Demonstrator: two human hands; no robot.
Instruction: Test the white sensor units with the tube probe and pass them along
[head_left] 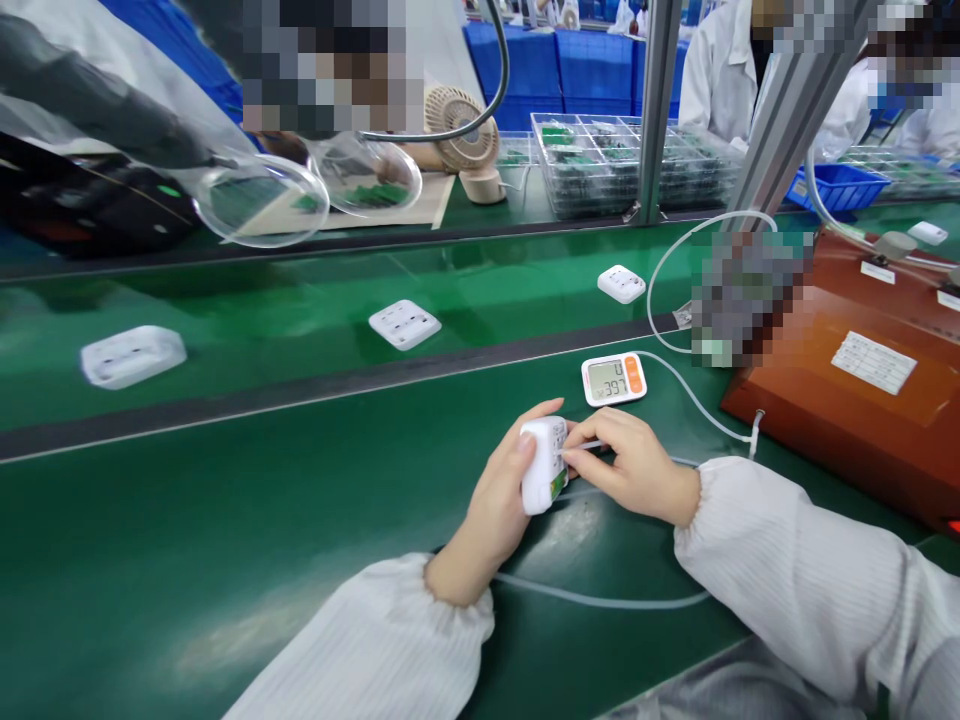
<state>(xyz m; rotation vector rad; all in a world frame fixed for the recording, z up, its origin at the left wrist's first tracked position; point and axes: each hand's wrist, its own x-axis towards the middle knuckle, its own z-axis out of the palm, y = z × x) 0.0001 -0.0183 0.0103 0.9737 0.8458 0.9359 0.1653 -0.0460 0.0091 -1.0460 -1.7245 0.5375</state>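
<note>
My left hand [501, 480] is wrapped round a white blood pressure monitor [537, 480], tilted on edge above the green bench. A strip of green circuit board shows at its lower side. My right hand [637, 462] pinches a thin whitish tube end [590, 445] against the monitor's side; whether it is plugged in, I cannot tell. Just beyond my hands lies a second monitor [607, 381], with a lit display and orange buttons. A thin hose [694, 392] runs from it to the brown box [832, 370].
Several white housings, one of them a near-left housing [133, 357], lie along the green conveyor belt [300, 330]. Another hose [600, 602] loops below my hands. Beyond the belt stand a fan [463, 128], clear trays [592, 180] and a metal post [654, 120]. A person sits opposite.
</note>
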